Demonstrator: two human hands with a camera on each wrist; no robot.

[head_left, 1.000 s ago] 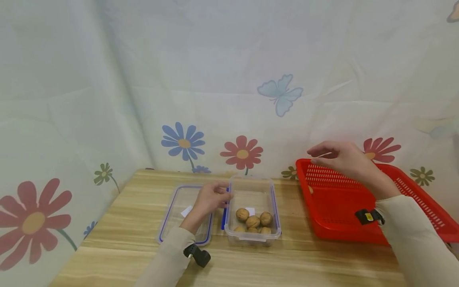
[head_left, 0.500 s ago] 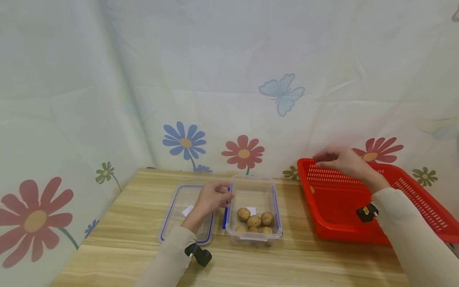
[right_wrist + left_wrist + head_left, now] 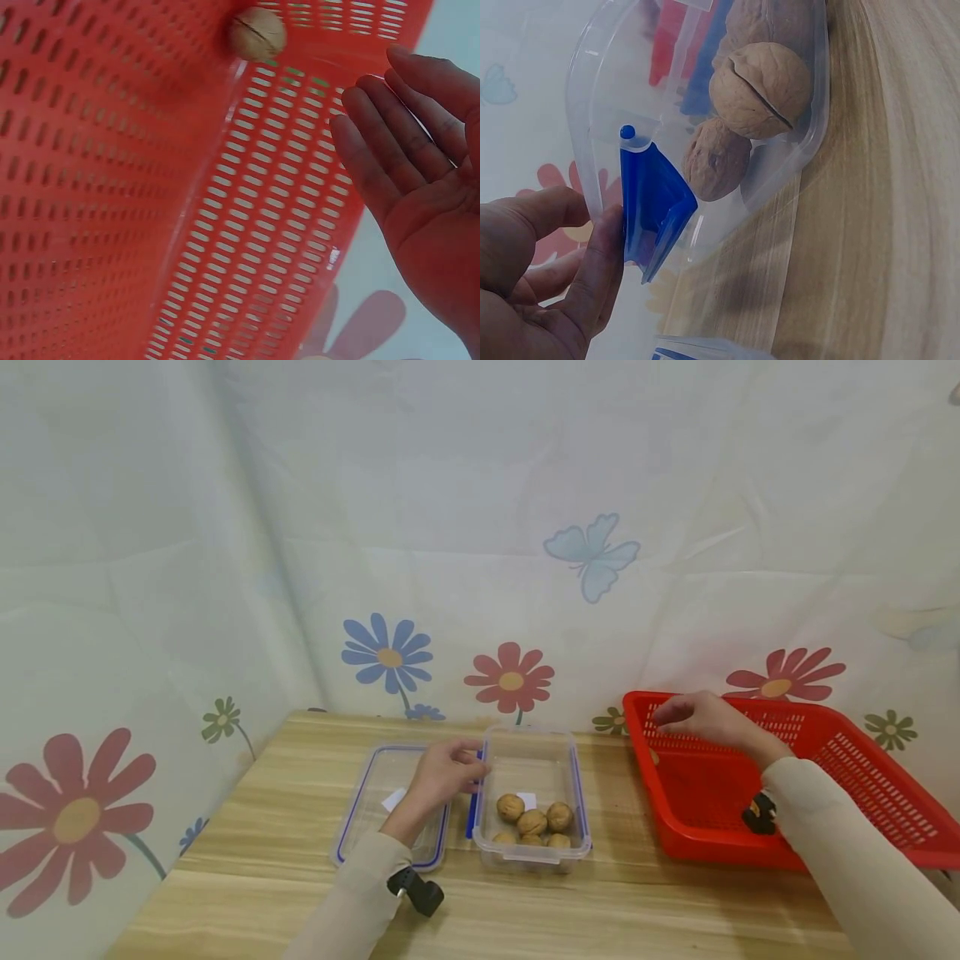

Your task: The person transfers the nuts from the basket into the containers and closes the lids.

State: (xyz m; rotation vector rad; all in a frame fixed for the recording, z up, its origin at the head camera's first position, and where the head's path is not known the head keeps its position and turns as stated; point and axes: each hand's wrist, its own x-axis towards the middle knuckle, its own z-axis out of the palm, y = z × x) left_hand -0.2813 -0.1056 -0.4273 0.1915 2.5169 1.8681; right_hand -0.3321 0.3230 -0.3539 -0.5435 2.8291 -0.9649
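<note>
A clear plastic food container [image 3: 530,760] with blue side latches stands lidless on the table, several walnuts [image 3: 532,822] gathered at its near end. My left hand [image 3: 442,772] holds its left rim, fingertips beside the blue latch [image 3: 654,210] in the left wrist view. Over the far left part of a red perforated basket [image 3: 678,839] hovers my right hand [image 3: 705,718], its fingers extended and nothing in them. One walnut [image 3: 257,34] lies in the corner of that basket in the right wrist view.
The container's clear lid [image 3: 360,810], edged in blue, lies flat on the table, left of the container and partly behind my left forearm. A flower-printed curtain [image 3: 450,568] hangs behind the wooden table [image 3: 247,860].
My right hand has come down from above the basket's far rim, closer to the basket's inside. My left hand stays at the container's rim, and the walnuts in it lie as before.
</note>
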